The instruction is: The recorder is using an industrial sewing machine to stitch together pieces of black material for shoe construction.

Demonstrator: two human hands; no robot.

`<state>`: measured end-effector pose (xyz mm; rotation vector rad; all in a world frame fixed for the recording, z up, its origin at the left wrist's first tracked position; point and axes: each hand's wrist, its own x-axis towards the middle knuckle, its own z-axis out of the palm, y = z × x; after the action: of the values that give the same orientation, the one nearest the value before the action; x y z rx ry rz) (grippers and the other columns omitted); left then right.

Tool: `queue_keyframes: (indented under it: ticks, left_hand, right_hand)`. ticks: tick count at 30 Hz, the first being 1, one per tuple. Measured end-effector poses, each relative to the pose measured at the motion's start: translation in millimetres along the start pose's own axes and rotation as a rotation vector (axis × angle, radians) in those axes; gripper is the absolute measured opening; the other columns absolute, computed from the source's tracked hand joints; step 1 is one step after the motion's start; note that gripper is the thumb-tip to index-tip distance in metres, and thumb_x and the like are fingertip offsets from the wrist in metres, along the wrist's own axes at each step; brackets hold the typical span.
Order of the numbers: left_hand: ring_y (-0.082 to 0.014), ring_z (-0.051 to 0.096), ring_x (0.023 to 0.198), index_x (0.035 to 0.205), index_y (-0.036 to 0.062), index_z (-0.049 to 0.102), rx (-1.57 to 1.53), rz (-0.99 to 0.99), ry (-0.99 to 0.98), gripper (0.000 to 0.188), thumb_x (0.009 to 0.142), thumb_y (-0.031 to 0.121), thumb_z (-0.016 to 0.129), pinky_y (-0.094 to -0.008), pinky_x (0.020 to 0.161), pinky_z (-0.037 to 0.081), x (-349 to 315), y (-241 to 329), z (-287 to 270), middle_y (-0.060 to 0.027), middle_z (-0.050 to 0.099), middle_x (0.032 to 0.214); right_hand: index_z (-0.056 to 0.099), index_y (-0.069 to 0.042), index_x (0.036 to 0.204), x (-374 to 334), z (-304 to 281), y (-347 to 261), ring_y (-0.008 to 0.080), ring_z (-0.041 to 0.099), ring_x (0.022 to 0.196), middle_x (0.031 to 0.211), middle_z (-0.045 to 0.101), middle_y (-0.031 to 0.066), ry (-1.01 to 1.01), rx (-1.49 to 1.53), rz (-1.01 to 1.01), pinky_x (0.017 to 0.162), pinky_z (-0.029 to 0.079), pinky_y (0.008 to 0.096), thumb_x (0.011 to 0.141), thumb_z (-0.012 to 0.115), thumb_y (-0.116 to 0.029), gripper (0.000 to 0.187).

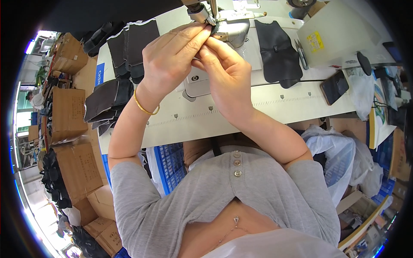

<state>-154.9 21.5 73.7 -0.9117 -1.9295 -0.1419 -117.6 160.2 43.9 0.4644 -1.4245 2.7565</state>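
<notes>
At 12 o'clock from the middle of the view, both hands are close together, up by the metal parts of a sewing machine (pixel 198 15). The left hand (pixel 170 60) has its fingertips pinched on a small black piece (pixel 214 30), right next to the metal. Most of the piece is hidden behind the fingers. The right hand (pixel 230 73) is just beside the left, with its thumb and finger bent in to meet. I cannot tell if it grips the piece too. A gold bangle (pixel 145 107) is on the left wrist

The machine sits on a white bench (pixel 275 114) with a ruler line along it. At 11 o'clock there are flat dark pieces (pixel 144 38), and more of them lie in a pile (pixel 107 101) at 10 o'clock. A big black piece (pixel 277 53) lies flat between 1 and 2 o'clock. Just beside it, at 2 o'clock, are thin snips (pixel 302 55). A phone (pixel 334 87) lies between 2 and 3 o'clock. Under the bench, a blue crate (pixel 170 165) is between 7 and 8 o'clock, and plastic bags (pixel 337 150) are at 3 o'clock. Brown boxes (pixel 69 112) stand at 9 o'clock
</notes>
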Motion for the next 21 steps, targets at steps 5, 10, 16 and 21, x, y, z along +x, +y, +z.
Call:
queue_keyframes:
  ticks: [5,10,16,21]
  left_hand:
    - [-0.0224,0.073,0.087,0.099,0.0015,0.073,0.027,0.032,0.000,0.031,0.069,0.007,0.071,-0.0295,0.071,0.059,1,-2,2,-0.0087,0.073,0.097]
    - [-0.0226,0.072,0.085,0.100,-0.0001,0.072,0.072,0.043,-0.025,0.033,0.068,0.007,0.072,-0.0289,0.069,0.059,4,2,0,-0.0089,0.072,0.094]
    - [-0.0214,0.072,0.083,0.099,-0.0002,0.072,0.093,0.050,-0.059,0.033,0.068,0.006,0.071,-0.0284,0.066,0.058,9,4,-4,-0.0084,0.071,0.094]
    - [-0.0205,0.071,0.082,0.100,0.0000,0.072,0.098,0.035,-0.073,0.034,0.067,0.007,0.071,-0.0281,0.065,0.057,10,5,-6,-0.0079,0.071,0.094]
  right_hand:
    - [0.061,0.007,0.121,5,-3,4,0.0038,0.056,0.081,0.095,0.065,0.0009,0.009,-0.014,-0.019,0.072,0.049,0.0212,0.100,0.054,-0.004,0.025]
    - [0.062,0.006,0.119,5,2,1,0.0008,0.049,0.075,0.088,0.062,-0.0019,0.034,0.016,-0.023,0.064,0.044,0.0188,0.100,0.054,-0.005,0.024]
    - [0.062,0.007,0.121,5,-6,4,0.0021,0.053,0.078,0.090,0.064,-0.0008,-0.008,-0.083,-0.009,0.068,0.046,0.0198,0.101,0.053,-0.005,0.025]
    - [0.062,0.007,0.123,4,-2,1,0.0032,0.055,0.081,0.095,0.066,0.0012,0.001,-0.038,-0.026,0.072,0.048,0.0207,0.101,0.053,-0.005,0.026]
